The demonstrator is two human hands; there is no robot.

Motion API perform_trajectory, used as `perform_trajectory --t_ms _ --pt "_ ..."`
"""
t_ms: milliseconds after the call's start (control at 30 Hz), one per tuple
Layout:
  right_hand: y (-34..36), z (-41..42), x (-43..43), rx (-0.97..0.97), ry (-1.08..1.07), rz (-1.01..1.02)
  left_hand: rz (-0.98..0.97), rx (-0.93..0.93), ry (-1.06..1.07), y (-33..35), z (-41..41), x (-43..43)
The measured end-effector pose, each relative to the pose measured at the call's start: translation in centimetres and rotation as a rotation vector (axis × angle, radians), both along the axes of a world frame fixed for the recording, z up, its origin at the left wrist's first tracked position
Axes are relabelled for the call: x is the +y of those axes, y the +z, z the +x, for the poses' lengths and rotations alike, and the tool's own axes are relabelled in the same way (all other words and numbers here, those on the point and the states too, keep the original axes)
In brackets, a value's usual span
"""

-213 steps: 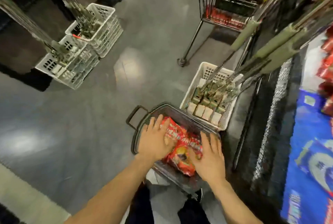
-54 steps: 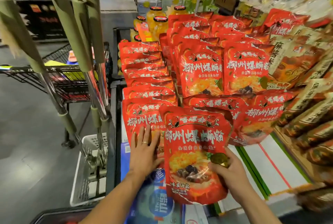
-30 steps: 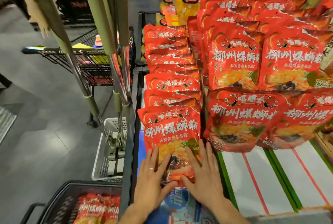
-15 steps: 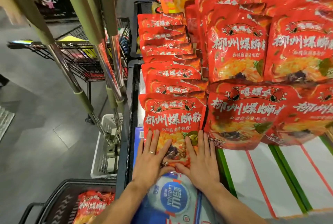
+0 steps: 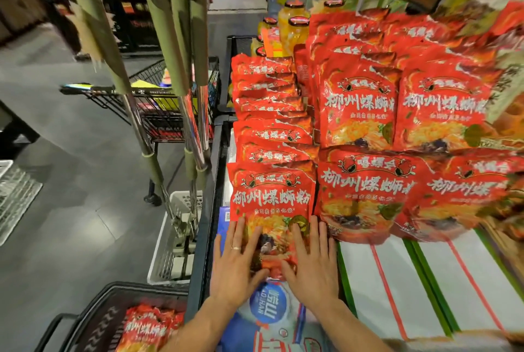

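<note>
The front red pouch lies at the near end of the left-hand row on the display shelf, overlapping the pouch behind it. Its printed upper half is plain to read, but its lower corners are covered. The left grip lies flat on the lower left part of the pouch with its fingers straight and spread, and a ring shows on one finger. The right grip lies flat in the same way on the lower right part. Neither grip curls round the pouch; both only press on it from above. Whether the thumbs reach under its bottom edge cannot be made out.

Beneath the pouch and the wrists lies a blue pack. Most of it is hidden by the forearms, and the bottom of the frame cuts it off.

The pouches further back in the row show only their top strips, each one lapped by the next. The bigger pouches to the right smear into blur toward the frame's edge.

Jars with orange contents stand behind the pouches, partly screened by them. Low on the left, a black basket holds more red pouches, cut off below. A white crate stands on the floor beside the shelf.
</note>
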State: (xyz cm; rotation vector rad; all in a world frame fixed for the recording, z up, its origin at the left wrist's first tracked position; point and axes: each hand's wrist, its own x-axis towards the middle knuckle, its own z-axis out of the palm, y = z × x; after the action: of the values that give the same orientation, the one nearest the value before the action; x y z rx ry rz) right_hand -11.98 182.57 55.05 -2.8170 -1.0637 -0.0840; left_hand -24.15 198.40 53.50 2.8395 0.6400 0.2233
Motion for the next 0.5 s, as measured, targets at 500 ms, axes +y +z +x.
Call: perform_trajectory --t_ms 500 --pt "12.7 -6.4 3.4 -0.096 0.234 0.265 0.217 -0.124 0.234 14.3 -10.2 1.4"
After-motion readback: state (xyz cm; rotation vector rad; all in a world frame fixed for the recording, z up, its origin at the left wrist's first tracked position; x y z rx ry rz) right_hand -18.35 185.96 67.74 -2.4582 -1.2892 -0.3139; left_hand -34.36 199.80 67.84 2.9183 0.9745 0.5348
